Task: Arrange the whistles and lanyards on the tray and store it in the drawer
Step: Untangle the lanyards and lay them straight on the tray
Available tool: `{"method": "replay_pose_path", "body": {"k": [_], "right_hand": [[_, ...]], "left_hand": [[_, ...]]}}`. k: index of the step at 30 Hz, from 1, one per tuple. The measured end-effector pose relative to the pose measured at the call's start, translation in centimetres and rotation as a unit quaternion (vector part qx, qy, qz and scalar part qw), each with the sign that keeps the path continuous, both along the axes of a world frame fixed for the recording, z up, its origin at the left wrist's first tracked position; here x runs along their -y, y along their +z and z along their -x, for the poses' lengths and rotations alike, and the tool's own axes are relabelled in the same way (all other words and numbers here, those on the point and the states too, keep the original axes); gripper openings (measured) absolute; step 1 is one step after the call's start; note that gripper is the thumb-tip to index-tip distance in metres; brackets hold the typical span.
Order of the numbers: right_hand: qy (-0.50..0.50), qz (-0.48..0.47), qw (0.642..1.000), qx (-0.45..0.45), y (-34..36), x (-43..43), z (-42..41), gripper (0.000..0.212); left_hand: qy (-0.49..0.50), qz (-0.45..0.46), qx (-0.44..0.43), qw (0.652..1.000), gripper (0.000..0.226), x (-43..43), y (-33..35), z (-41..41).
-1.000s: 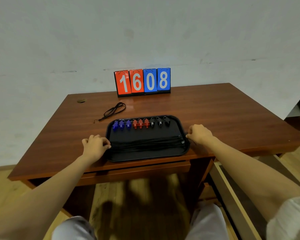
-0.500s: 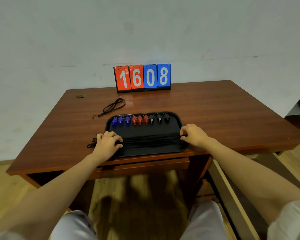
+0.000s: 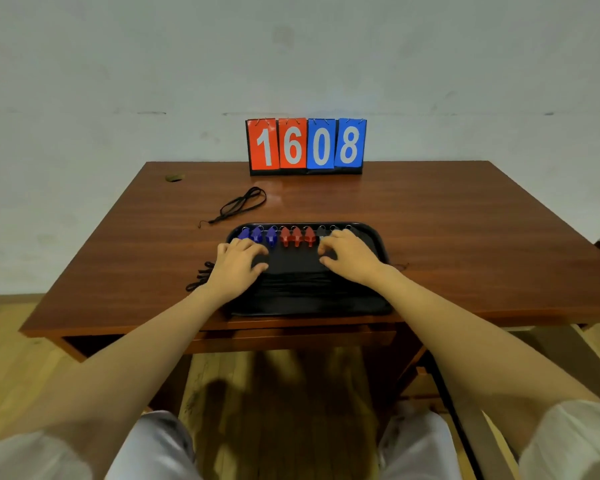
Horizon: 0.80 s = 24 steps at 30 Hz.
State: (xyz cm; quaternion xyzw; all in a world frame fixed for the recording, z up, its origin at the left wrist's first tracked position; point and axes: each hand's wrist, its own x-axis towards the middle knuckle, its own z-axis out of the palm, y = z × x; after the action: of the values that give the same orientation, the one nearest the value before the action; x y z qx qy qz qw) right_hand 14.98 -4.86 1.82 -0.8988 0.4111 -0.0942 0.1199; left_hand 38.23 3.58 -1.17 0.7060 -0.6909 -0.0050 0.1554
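A black tray [image 3: 379, 244] lies at the table's front edge. Along its far side stand three blue whistles [image 3: 257, 233] and three red whistles [image 3: 297, 236]; the black whistles [image 3: 323, 231] are mostly hidden under my right hand. A bundle of black lanyards [image 3: 302, 284] stretches across the tray's near half, with its loops [image 3: 200, 277] spilling over the left rim. My left hand [image 3: 238, 268] rests on the tray with its fingertips at the blue whistles. My right hand [image 3: 350, 258] lies over the black whistles with bent fingers. Neither hand visibly holds anything.
One loose black lanyard [image 3: 243, 204] lies on the brown table [image 3: 465, 220] behind the tray. A flip scoreboard [image 3: 307, 145] reading 1608 stands at the back against the wall. A drawer front [image 3: 291, 336] sits under the table's front edge.
Both hands left the tray's left and right rims and moved inward and away from me, onto the tray up to the whistle row. The tray stayed in place.
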Motion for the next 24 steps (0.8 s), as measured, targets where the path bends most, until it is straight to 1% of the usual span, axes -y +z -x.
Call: {"method": "replay_pose_path", "body": {"k": [3,7,11,14,17,19,21,24], "right_hand": [[0.026,-0.006,1.0,0.005,0.8,1.8,-4.6,0.02],[0.041,-0.025,0.999,0.002,1.9,5.5,-10.7,0.022],[0.047,-0.052,0.997,-0.016,1.9,9.4,-16.4,0.031],[0.05,-0.087,0.994,-0.039,0.9,11.5,-20.3,0.038],[0.071,-0.113,0.99,-0.05,-0.9,12.6,-23.6,0.042],[0.095,-0.128,0.984,-0.083,-2.1,13.0,-25.4,0.047],[0.112,-0.137,0.976,-0.123,-3.1,13.4,-26.6,0.049],[0.113,-0.137,0.977,-0.121,-3.6,13.6,-27.7,0.038]], "left_hand": [[0.036,-0.002,0.006,0.999,0.028,2.1,1.0,-1.9],[0.101,0.001,-0.01,0.995,0.028,5.3,2.2,-6.6],[0.17,-0.035,-0.017,0.985,0.029,8.2,2.1,-11.8],[0.18,-0.075,-0.034,0.98,0.033,10.1,1.0,-14.5],[0.154,-0.101,-0.037,0.982,0.04,11.3,-0.6,-15.7],[0.136,-0.09,-0.024,0.986,0.035,11.8,-1.7,-16.0],[0.129,-0.05,-0.022,0.99,0.026,12.0,-2.9,-16.1],[0.139,0.011,-0.024,0.99,0.022,12.1,-4.0,-16.1]]}}
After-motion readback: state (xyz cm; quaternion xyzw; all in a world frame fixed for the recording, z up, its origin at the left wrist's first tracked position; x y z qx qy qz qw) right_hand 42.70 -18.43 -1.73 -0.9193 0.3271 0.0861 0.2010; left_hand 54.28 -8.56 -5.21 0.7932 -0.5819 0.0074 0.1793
